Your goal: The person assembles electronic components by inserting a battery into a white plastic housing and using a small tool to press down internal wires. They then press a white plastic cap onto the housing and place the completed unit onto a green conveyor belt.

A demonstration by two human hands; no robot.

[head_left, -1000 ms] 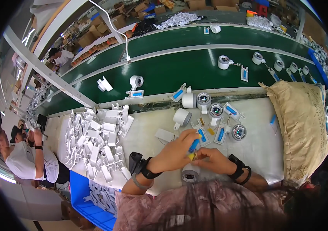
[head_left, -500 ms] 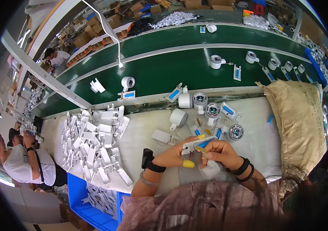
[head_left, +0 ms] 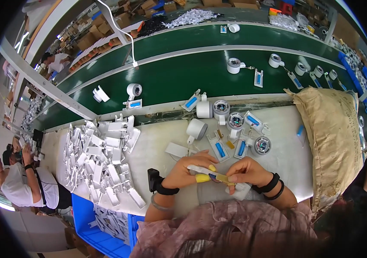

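Note:
My left hand point(head_left: 184, 173), with yellow finger covers on its thumb and a finger, is closed on a slim white plastic housing point(head_left: 199, 169), seen nearly edge-on. My right hand point(head_left: 251, 173) pinches a small yellowish strip point(head_left: 222, 177) at the housing's right end; a dark wire shows between the two. Partly under my right hand sits a white round lamp head point(head_left: 240, 191). Just beyond my hands lie two open white housings with blue cells point(head_left: 219, 149) point(head_left: 241, 148), and a lamp head with a round clear face point(head_left: 262, 146).
A heap of white plastic housings point(head_left: 101, 159) covers the table's left side, above a blue bin point(head_left: 82, 223). At the right stands a tan sack point(head_left: 329, 142). Beyond, a green conveyor point(head_left: 183, 77) carries several lamp units. A loose blue cell point(head_left: 299, 130) lies near the sack. Other people sit at the left.
The white housing has turned from showing its open face to nearly edge-on and sits slightly lower. My right hand still pinches the yellowish strip. The whole view has shifted a little.

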